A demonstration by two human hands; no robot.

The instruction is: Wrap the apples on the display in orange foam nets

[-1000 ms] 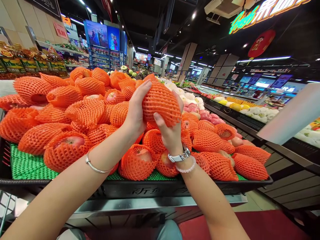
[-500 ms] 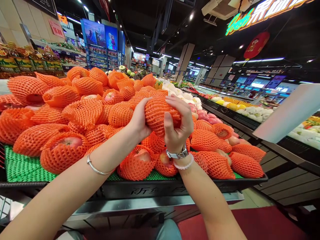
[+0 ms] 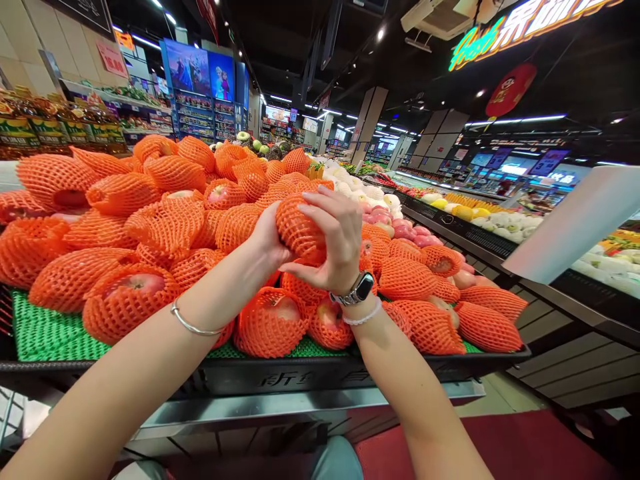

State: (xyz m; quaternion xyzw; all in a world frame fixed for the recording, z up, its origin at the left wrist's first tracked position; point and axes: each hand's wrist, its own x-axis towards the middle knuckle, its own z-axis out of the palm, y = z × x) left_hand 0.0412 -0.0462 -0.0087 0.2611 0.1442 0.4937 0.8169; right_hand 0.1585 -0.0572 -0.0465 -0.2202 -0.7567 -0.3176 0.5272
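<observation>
Between my two hands is an apple in an orange foam net [image 3: 299, 228], raised a little above the pile. My left hand [image 3: 270, 235] grips it from the left side, its fingers mostly hidden behind the net. My right hand [image 3: 337, 237] curves over the right side, fingers across the top and thumb underneath. The fruit inside this net is covered from view. Below and around lie several more apples in orange foam nets, such as one with its red skin showing [image 3: 133, 285] and another in front [image 3: 273, 323].
A green mat [image 3: 55, 330] lines the black display tray [image 3: 240, 377]. Unwrapped red apples [image 3: 413, 233] and fruit in white nets [image 3: 357, 187] lie behind to the right. A white roll-like object [image 3: 570, 223] juts in at the right. Bottles [image 3: 60, 127] stand at the far left.
The netted apple has shifted slightly left and tilted. My right hand has rolled over its top, with the thumb moving from the front to below and the watch face turning into view.
</observation>
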